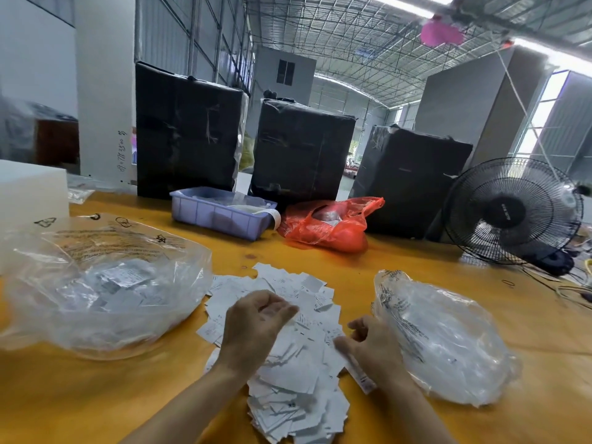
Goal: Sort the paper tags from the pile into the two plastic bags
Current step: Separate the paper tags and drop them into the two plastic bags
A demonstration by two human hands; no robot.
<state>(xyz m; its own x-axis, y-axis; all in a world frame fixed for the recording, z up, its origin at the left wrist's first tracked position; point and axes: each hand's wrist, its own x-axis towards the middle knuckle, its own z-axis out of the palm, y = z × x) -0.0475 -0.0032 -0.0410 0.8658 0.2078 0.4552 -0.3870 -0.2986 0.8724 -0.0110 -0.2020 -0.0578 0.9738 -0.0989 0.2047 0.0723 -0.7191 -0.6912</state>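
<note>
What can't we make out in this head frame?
- Tags: print too small and blurred to read.
- Right bag: contents lost in crinkled, glaring plastic.
- Right hand: a strip sits under it; grip unclear from motion blur.
- Left bag: cut off by the left edge.
- Red bag: contents hidden by its film.

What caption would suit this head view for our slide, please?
Both hands, left and right, over a pile of paper tags between two clear plastic bags.
</note>
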